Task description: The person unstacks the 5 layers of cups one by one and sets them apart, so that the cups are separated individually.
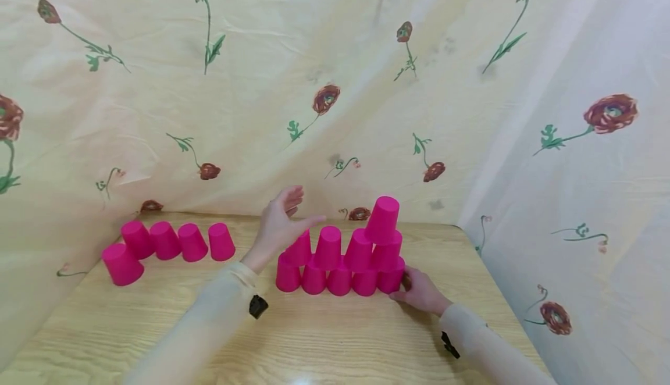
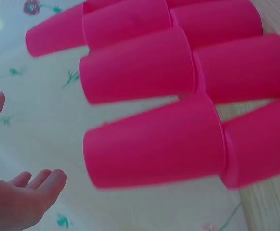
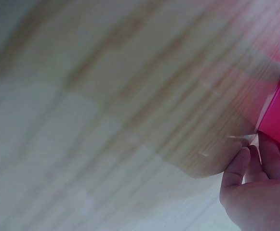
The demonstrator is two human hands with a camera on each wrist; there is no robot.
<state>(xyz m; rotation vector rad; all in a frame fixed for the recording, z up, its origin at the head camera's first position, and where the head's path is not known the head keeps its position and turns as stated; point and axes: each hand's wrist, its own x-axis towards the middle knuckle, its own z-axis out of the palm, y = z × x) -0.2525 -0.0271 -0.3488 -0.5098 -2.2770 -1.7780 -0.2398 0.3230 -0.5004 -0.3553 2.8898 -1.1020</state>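
Note:
Upside-down pink cups stand in a stepped stack: several in the bottom row, several in the second, and a single top cup [image 1: 382,220] at the right end. Fingers spread and thumb out, my left hand [image 1: 279,225] hovers by the second row's leftmost cup [image 1: 299,251], partly covering it. The left wrist view shows a gap between that hand and the nearest cup [image 2: 154,144]. Low at the stack's right end, my right hand [image 1: 423,293] holds the bottom row's end cup [image 1: 390,277], thumb in front and fingers round the side.
Several more upside-down pink cups, such as this front one [image 1: 123,264], stand apart on the left of the wooden table [image 1: 324,338]. Flower-patterned cloth [image 1: 251,111] hangs behind the table and along its right side.

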